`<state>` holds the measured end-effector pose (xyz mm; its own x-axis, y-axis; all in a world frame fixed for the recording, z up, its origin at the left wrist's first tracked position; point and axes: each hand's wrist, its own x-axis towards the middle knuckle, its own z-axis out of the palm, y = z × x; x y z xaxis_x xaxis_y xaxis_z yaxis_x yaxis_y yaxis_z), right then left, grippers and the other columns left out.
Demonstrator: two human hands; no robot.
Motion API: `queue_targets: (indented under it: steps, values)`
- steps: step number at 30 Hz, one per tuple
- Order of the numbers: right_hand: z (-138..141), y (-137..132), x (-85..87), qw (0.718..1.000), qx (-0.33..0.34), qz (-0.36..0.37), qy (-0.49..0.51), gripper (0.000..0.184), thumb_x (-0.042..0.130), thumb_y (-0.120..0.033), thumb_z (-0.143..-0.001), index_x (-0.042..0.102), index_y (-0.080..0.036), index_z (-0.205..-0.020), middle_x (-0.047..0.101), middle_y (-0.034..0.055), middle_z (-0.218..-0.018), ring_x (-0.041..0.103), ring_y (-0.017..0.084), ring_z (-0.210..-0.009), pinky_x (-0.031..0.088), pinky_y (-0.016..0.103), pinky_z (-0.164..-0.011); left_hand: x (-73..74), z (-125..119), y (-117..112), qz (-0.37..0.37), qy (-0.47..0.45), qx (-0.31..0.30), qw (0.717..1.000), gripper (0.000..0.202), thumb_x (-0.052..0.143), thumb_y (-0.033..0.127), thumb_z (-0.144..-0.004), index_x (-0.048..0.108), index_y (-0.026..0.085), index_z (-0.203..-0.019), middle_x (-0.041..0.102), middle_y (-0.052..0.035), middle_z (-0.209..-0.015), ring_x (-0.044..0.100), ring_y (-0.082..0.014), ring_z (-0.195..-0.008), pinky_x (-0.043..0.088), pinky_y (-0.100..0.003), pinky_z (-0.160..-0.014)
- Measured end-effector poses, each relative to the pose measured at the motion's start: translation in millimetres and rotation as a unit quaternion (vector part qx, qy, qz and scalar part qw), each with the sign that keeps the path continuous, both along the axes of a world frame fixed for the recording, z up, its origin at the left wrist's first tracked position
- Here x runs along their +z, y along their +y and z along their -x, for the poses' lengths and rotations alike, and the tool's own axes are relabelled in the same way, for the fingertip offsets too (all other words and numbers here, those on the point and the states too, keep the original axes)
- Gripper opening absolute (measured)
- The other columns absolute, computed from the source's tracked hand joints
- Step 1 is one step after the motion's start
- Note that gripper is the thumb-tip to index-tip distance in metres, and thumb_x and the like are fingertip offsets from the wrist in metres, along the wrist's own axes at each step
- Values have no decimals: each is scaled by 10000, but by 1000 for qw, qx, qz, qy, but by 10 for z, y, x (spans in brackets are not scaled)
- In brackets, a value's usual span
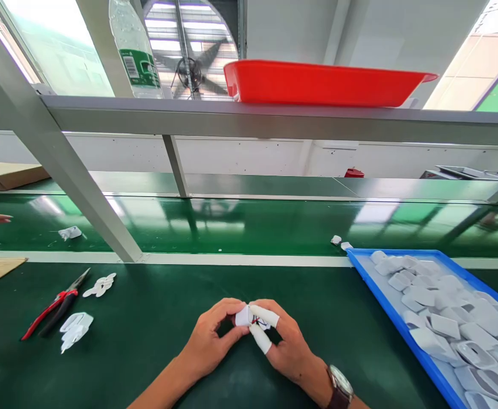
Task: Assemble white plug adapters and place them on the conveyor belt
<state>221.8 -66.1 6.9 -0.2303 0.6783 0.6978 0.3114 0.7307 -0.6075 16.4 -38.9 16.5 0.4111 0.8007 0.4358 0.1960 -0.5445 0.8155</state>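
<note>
We hold a small white part (244, 316) above the middle of the dark green bench (146, 335), near its front edge. Our left hand (208, 341) grips the part's left end; thumb and index finger are narrowly set, pinching it. Our right hand (290, 347) grips the other end between thumb and index finger, both fitted with white finger covers (261, 339). Thin red and dark wires (256, 321) show between these two fingertips; we cannot tell exactly where the wires attach. We wear a watch (341, 382) on the right wrist.

To our left lie red-and-black pliers (57, 308), tip pointing away from us, with a white cutout (100, 285) just beside the tip. To our right stands a blue tray (411, 341) piled with white plastic shells (445, 304). Beyond the bench runs a glossy green belt (266, 227).
</note>
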Motion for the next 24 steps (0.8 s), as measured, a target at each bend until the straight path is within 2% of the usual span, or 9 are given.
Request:
queue_targets:
  steps: [7,10,14,18,24]
  values:
    - [-6,-28,100,998,27,46,-14,340,517,-76,-948,611,-235,-1233,653,88,-1138,675,189,-1037,597,334,-904,8,-20,-11,-17,2,-1,1000,201,732,297,-910,720,252,-1105,746,-50,-1046,725,-189,-896,624,-310,-810]
    - [-21,-28,69,998,28,20,-43,401,508,-62,-946,571,-223,-1308,645,112,-1182,666,201,-1086,597,350,-926,-12,-23,-6,-4,2,0,1000,212,738,301,-903,717,255,-1109,744,-47,-1054,720,-186,-891,620,-300,-790]
    - [-13,-22,8,999,1,-20,-33,463,514,-65,-955,515,-227,-1389,669,123,-1198,677,207,-1099,607,358,-926,-20,-17,-8,51,-8,-3,999,226,754,292,-885,705,254,-1102,737,-37,-1050,706,-174,-863,608,-279,-756]
    - [-12,-15,-11,998,-9,-34,-45,426,539,-87,-964,555,-241,-1360,690,114,-1207,696,210,-1105,614,348,-928,-8,-14,-14,81,-24,2,996,239,771,326,-867,707,248,-1083,741,-32,-1019,693,-164,-812,611,-274,-735]
    - [-1,-7,39,996,-26,-55,-58,401,532,-68,-943,591,-236,-1303,692,121,-1170,702,212,-1065,625,345,-887,-36,-38,-5,61,-19,6,998,222,769,365,-870,737,256,-1060,753,-39,-1037,706,-176,-828,621,-292,-752]
